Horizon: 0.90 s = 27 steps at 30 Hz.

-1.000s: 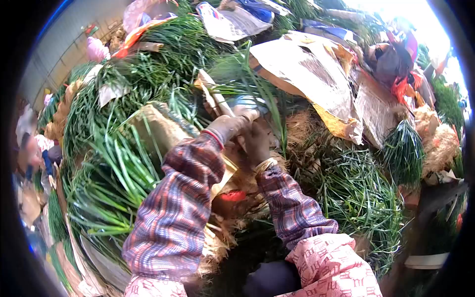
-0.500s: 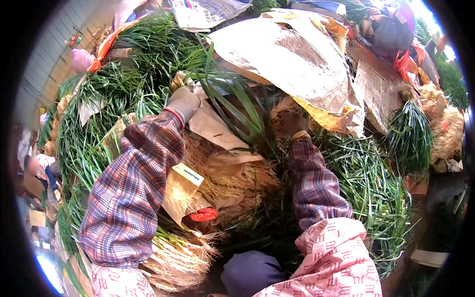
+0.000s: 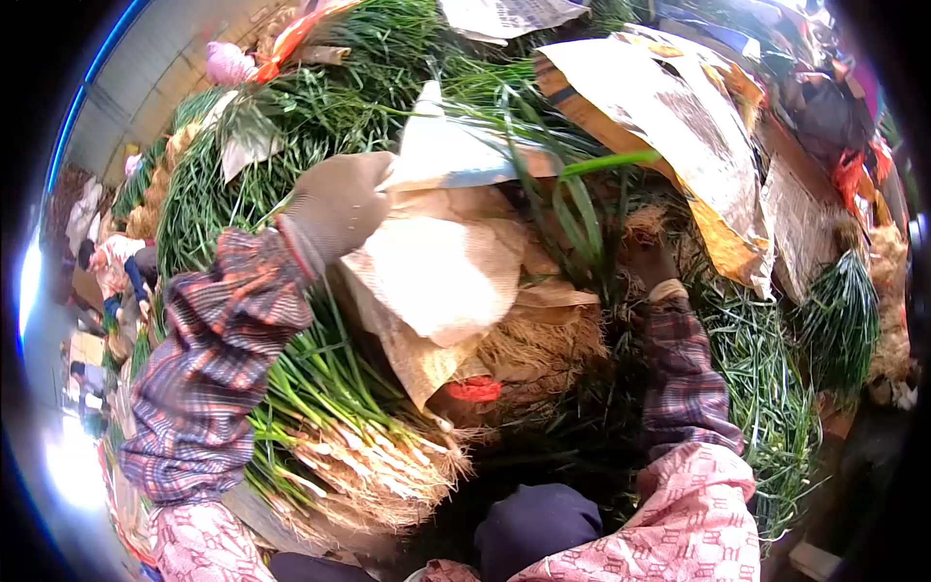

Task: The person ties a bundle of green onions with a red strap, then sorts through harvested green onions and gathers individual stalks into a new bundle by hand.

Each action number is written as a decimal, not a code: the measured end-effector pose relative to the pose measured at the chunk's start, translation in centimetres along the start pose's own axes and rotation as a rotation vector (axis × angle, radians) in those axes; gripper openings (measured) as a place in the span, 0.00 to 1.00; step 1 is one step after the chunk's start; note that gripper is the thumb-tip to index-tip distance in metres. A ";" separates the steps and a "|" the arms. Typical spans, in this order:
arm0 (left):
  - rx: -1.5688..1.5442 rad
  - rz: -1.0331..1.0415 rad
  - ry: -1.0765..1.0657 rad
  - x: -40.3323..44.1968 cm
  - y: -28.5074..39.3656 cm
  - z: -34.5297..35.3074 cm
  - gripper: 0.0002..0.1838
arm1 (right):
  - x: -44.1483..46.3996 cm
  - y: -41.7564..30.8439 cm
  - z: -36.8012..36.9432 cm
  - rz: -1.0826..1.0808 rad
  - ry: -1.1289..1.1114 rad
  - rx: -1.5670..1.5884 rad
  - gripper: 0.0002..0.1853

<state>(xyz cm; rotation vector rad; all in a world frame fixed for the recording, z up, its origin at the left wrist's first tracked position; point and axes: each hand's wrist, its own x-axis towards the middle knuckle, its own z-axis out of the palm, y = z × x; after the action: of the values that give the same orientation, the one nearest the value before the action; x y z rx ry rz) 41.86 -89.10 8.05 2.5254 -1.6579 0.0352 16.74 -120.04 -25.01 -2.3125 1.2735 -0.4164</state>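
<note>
My left hand (image 3: 341, 204), in a grey-brown knit glove, is closed on the upper left edge of a creased tan sack sheet (image 3: 436, 272). The sheet is lifted and drapes over a heap of fine brown roots (image 3: 548, 344). In shadow at the right, my right hand (image 3: 648, 260) sits beside roots and long green leaves (image 3: 582, 218); its fingers are too dark to make out. Below my left forearm lies a bundle of green plants with pale stems and roots (image 3: 369, 446). A red scrap (image 3: 473, 389) shows under the sheet's lower edge.
Long green leaves (image 3: 339, 107) are heaped at the back left, with cut-looking leaves (image 3: 766, 417) at the right. A large pale sack sheet (image 3: 669, 126) covers the back right. A smaller bundle (image 3: 842, 310) hangs at the far right. Another person (image 3: 121, 267) bends at the far left.
My left hand has moved left and toward me, pulling up the sack sheet. The root-ended bundle under my left forearm shows more. The camera view has shifted; my right hand remains among the leaves.
</note>
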 end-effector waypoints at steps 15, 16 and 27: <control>-0.519 -0.103 -0.010 -16.3 -6.2 -6.7 0.24 | -26.3 -31.7 -13.7 -0.879 0.020 0.282 0.25; -0.494 -0.114 0.077 -19.8 -6.9 -9.4 0.23 | -27.7 -33.0 -14.7 -0.945 0.020 0.270 0.24; -1.089 -0.950 -0.053 -59.5 -9.3 -3.4 0.14 | -41.5 -48.7 -8.7 -1.185 -0.525 -0.227 0.19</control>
<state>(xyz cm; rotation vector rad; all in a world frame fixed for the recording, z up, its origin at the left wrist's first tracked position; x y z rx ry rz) 26.76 -30.70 5.58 2.0593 -0.1370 -0.7672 25.41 -64.40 6.58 -2.8635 -0.4001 0.0185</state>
